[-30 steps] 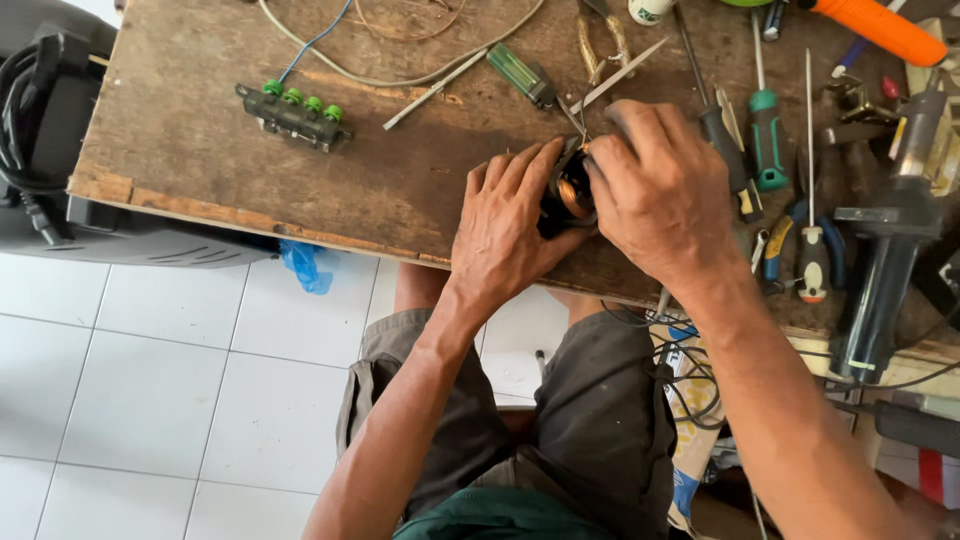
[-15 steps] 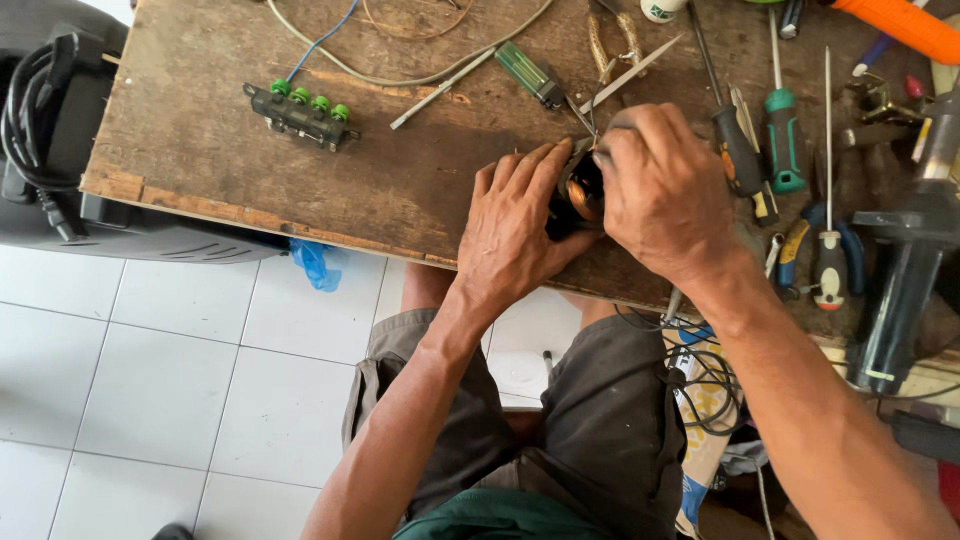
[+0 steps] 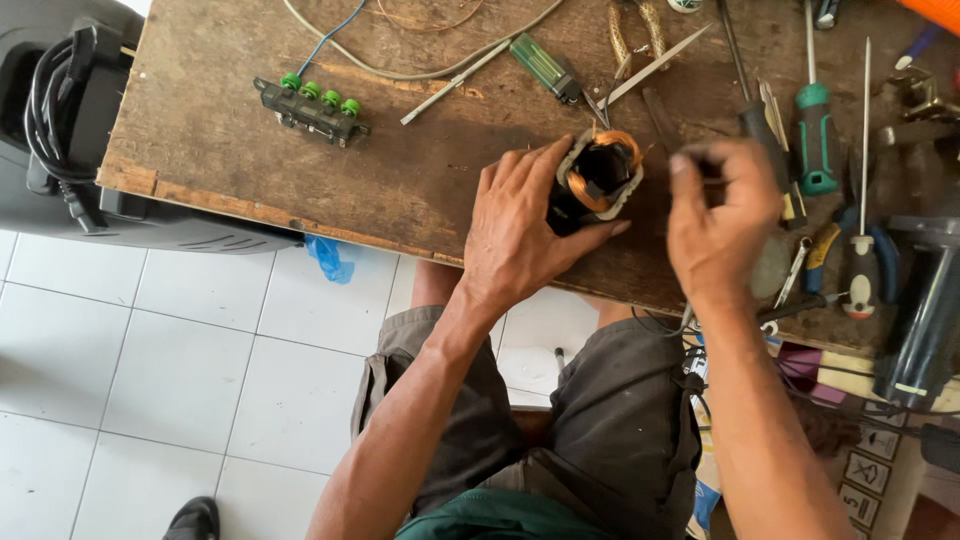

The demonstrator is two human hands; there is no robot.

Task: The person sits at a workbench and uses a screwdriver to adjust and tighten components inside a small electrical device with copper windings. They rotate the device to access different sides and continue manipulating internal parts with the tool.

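Motor stator gripped on a wooden workbench, centre of frame

Head view: the left hand [image 3: 520, 235] clasps the copper-wound stator [image 3: 595, 178] on the workbench [image 3: 250, 170]; the right hand [image 3: 720, 225], just right of it, is blurred with fingers curled, so its grasp cannot be told.

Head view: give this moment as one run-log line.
left hand: holds motor stator | right hand: beside it, blurred, contents unclear | surface: wooden bench
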